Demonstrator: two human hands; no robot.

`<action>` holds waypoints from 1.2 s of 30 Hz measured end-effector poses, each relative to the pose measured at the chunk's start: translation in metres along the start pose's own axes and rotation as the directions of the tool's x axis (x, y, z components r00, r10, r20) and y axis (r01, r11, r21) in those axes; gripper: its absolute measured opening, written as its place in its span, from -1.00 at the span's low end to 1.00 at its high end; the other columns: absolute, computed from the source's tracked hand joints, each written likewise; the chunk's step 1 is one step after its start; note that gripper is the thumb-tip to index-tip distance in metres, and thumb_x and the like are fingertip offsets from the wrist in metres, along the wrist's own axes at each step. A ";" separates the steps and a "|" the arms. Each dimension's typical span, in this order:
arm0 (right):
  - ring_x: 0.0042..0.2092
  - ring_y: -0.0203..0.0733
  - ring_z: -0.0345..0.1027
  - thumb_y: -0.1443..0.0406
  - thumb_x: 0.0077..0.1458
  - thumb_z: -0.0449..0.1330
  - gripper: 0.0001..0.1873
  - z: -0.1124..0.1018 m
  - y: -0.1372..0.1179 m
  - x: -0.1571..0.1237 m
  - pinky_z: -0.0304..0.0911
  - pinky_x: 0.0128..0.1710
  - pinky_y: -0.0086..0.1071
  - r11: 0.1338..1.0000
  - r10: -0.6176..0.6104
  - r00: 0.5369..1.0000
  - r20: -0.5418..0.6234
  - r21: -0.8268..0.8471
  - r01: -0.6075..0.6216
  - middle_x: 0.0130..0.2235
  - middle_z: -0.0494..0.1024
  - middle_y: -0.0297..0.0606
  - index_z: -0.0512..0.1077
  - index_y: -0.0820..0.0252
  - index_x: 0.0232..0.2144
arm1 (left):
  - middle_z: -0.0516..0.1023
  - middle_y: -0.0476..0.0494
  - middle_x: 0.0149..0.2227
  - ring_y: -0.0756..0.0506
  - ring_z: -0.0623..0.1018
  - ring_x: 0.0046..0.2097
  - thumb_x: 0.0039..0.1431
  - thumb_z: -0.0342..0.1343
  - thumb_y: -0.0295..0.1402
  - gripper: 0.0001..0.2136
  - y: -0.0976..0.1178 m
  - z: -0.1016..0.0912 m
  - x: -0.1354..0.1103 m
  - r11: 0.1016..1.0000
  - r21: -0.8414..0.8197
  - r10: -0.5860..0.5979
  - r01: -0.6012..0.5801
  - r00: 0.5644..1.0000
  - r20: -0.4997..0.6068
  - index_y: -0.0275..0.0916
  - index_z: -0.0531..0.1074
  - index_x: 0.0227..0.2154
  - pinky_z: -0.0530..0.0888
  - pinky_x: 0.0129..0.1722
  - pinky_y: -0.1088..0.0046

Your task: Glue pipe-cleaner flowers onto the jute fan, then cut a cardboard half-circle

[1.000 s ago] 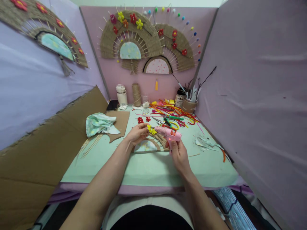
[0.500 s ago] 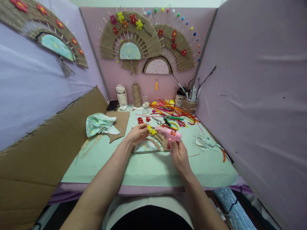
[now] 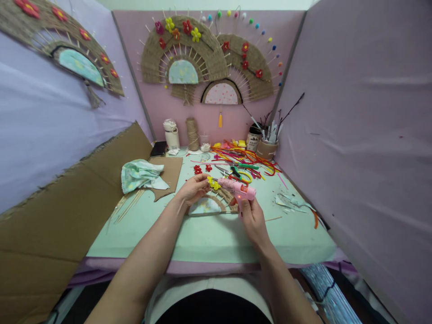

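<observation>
Between the fingertips of my left hand (image 3: 195, 191) is a yellow flower (image 3: 213, 183) that looks bent from fuzzy wire. My right hand (image 3: 251, 215) grips the handle of a pink glue gun (image 3: 239, 189), on which a small orange light glows. The gun's nozzle points left and meets or nearly meets the flower. Below both hands lies a half-round twine fan (image 3: 224, 198) with a pale green cloth centre (image 3: 204, 206). Part of the fan is hidden by the gun and my hands. Several red flowers (image 3: 197, 169) rest just behind.
Scissors (image 3: 243, 174) and green-handled pliers (image 3: 248, 166) lie behind the gun, near a heap of coloured wires (image 3: 249, 155). Cloth (image 3: 141, 174) covers part of some cardboard (image 3: 172, 170) at left. A twine spool (image 3: 192, 135) and a white bottle (image 3: 171, 135) stand at the back.
Very little differs. Both hands hold nearly the same place, with the flower and the glue gun almost still.
</observation>
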State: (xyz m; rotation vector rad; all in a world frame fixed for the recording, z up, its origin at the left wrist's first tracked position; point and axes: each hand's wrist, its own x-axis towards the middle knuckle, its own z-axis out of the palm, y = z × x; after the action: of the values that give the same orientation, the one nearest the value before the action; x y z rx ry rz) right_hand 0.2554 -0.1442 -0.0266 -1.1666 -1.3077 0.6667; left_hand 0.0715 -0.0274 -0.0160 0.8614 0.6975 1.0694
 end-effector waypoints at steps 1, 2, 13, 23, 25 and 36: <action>-0.49 -0.28 0.15 -0.01 0.23 -0.05 -0.58 0.000 0.000 0.000 0.11 -0.46 -0.41 1.000 -0.004 1.000 0.002 0.002 0.004 -0.50 0.37 -0.36 0.37 0.19 -0.33 | 0.51 -0.06 -0.45 0.05 0.48 -0.43 -0.29 0.44 -0.45 -0.69 0.000 0.000 0.000 1.000 0.003 0.002 -0.002 1.000 0.001 -0.34 0.47 -0.42 0.34 -0.45 0.59; -0.49 -0.28 0.15 -0.01 0.23 -0.05 -0.58 0.000 0.000 0.000 0.11 -0.46 -0.41 1.000 -0.008 1.000 0.005 0.003 0.008 -0.50 0.37 -0.36 0.37 0.20 -0.33 | 0.51 -0.06 -0.45 0.05 0.48 -0.43 -0.28 0.44 -0.45 -0.69 0.000 0.000 0.000 1.000 0.005 0.005 -0.005 1.000 0.003 -0.34 0.47 -0.42 0.34 -0.45 0.59; -0.48 -0.27 0.20 -0.04 0.22 -0.07 -0.53 0.000 0.003 0.000 0.12 -0.47 -0.39 0.999 0.034 0.999 -0.007 -0.015 -0.035 -0.44 0.45 -0.29 0.38 0.21 -0.27 | 0.52 -0.06 -0.46 0.05 0.49 -0.44 -0.33 0.46 -0.44 -0.66 0.000 0.002 -0.001 1.000 -0.018 0.000 0.000 1.000 -0.014 -0.34 0.48 -0.42 0.37 -0.43 0.58; -0.48 -0.25 0.23 -0.04 0.23 -0.07 -0.55 0.000 -0.001 0.001 0.15 -0.47 -0.39 0.999 0.042 0.999 0.001 -0.007 -0.042 -0.46 0.44 -0.30 0.35 0.19 -0.32 | 0.52 -0.04 -0.44 0.05 0.50 -0.41 -0.30 0.45 -0.45 -0.67 -0.001 0.000 0.000 1.000 -0.011 0.005 -0.005 1.000 0.001 -0.33 0.47 -0.41 0.39 -0.39 0.57; -0.48 -0.25 0.22 -0.04 0.22 -0.07 -0.55 0.000 0.000 0.001 0.15 -0.47 -0.38 0.999 0.044 0.999 0.001 -0.004 -0.044 -0.46 0.44 -0.30 0.35 0.19 -0.32 | 0.53 -0.04 -0.44 0.05 0.50 -0.41 -0.31 0.45 -0.44 -0.67 0.000 0.000 -0.001 1.000 -0.010 0.008 -0.008 1.000 -0.008 -0.33 0.47 -0.42 0.39 -0.39 0.58; -0.48 -0.26 0.22 -0.03 0.22 -0.06 -0.58 -0.001 0.001 0.001 0.13 -0.47 -0.39 0.999 0.042 0.999 -0.004 0.001 -0.042 -0.47 0.42 -0.31 0.34 0.17 -0.35 | 0.53 -0.05 -0.43 0.04 0.51 -0.41 -0.30 0.45 -0.45 -0.68 0.000 0.001 -0.001 1.000 -0.001 0.002 -0.002 1.000 -0.011 -0.33 0.47 -0.42 0.41 -0.38 0.57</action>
State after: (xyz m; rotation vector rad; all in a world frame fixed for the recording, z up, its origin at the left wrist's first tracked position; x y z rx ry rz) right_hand 0.2568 -0.1431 -0.0268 -1.1975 -1.2825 0.6950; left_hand 0.0717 -0.0285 -0.0155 0.8561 0.7052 1.0766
